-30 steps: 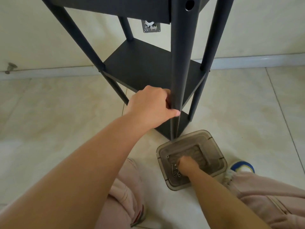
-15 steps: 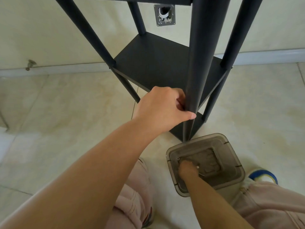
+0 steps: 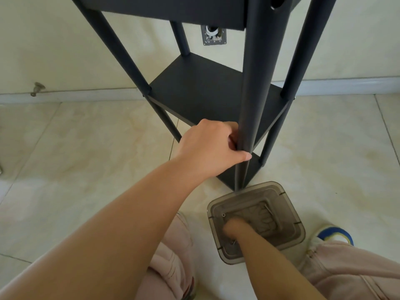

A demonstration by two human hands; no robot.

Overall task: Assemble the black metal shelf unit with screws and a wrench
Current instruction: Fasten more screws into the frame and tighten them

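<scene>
The black metal shelf unit (image 3: 194,92) stands upright on the tiled floor, close in front of me. My left hand (image 3: 212,148) grips its near front leg (image 3: 255,83) just above the lowest shelf, thumb across the front of the tube. A translucent grey plastic container (image 3: 290,204) sits on the floor right at the foot of that leg. My right hand (image 3: 234,230) reaches down into it near its left side, fingers hidden below the knuckles. A small screw (image 3: 223,215) and a thin metal piece (image 3: 268,210) lie on the container's bottom.
A cream wall with a white baseboard (image 3: 346,85) runs behind the shelf, carrying a metal outlet plate (image 3: 214,35) and a small metal fitting (image 3: 37,88) at the left. My knees in pink trousers and a blue-and-yellow shoe (image 3: 333,233) flank the container.
My right hand has shifted inside the container toward its near-left corner. My left hand keeps its hold on the front leg. The view has swung slightly.
</scene>
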